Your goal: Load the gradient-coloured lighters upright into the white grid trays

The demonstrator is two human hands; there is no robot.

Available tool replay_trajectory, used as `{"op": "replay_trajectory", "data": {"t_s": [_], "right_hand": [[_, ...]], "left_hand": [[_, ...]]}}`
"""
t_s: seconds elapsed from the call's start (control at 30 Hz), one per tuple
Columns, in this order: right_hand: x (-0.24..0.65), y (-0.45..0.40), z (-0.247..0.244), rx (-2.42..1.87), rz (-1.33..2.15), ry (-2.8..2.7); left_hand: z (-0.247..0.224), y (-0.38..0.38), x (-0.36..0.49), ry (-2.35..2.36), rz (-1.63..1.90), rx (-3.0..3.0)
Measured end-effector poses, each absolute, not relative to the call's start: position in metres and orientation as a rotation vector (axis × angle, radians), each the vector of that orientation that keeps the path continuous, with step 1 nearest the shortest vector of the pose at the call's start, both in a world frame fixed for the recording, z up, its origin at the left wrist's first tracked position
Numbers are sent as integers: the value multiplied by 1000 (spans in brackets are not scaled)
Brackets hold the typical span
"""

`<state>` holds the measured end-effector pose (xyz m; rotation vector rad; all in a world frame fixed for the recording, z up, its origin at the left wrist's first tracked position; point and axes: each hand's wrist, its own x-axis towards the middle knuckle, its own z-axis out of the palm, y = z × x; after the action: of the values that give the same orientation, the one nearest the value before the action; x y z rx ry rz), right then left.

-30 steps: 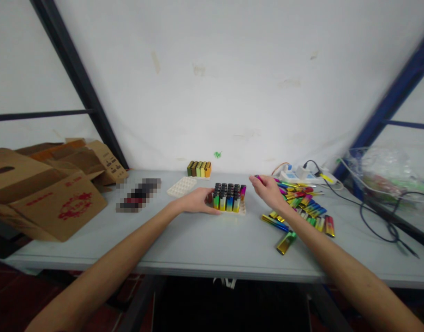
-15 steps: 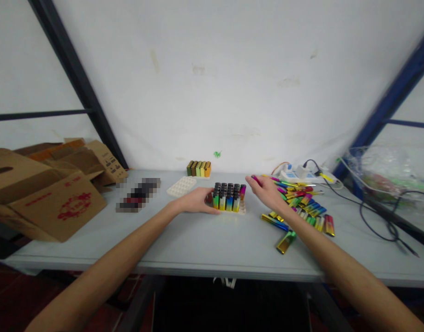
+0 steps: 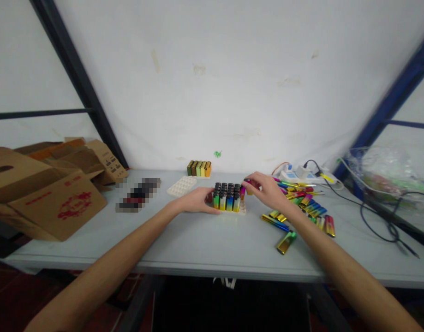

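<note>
Rows of shiny lighters (image 3: 226,198) stand upright in a pale tray (image 3: 243,212) at the middle of the table. My left hand (image 3: 200,200) is wrapped around the left end of that tray, thumb in front, gripping it with its lighters. At the tray's right end, my right hand (image 3: 265,186) pinches a single lighter (image 3: 248,186), dark at the top and yellowish lower down. The tray's front right slots hold no lighter. To the right, a loose pile of metallic coloured lighters (image 3: 312,207) lies partly behind my right forearm.
Behind the left hand lies a pale slotted tray (image 3: 181,186). A filled block of yellow and green lighters (image 3: 199,168) stands by the wall. Cardboard boxes (image 3: 59,198) sit left; a power strip (image 3: 295,174), black cable (image 3: 362,214) and plastic bags (image 3: 388,170) lie right.
My right hand has moved slightly left to the tray's right end, and the lighter in it has turned from tilted to about upright. My left hand has stayed in place.
</note>
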<state>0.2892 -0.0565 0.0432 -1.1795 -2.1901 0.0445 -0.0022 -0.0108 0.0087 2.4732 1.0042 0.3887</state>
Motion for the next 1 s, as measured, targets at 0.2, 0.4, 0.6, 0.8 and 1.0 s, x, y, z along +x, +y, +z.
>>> {"op": "replay_trajectory", "data": {"t_s": [0.2, 0.4, 0.6, 0.8, 1.0], "right_hand": [[298, -50, 37, -1128, 139, -2307], [302, -47, 33, -1049, 126, -2383], [304, -45, 32, -1100, 115, -2372], [303, -48, 34, -1103, 214, -2411], [305, -49, 43, -1164, 124, -2277]], "left_hand": [[7, -10, -2, 991, 398, 2468], [7, -10, -3, 991, 402, 2466], [7, -9, -3, 991, 401, 2476], [6, -9, -3, 992, 395, 2466], [9, -10, -3, 1024, 379, 2476]]}}
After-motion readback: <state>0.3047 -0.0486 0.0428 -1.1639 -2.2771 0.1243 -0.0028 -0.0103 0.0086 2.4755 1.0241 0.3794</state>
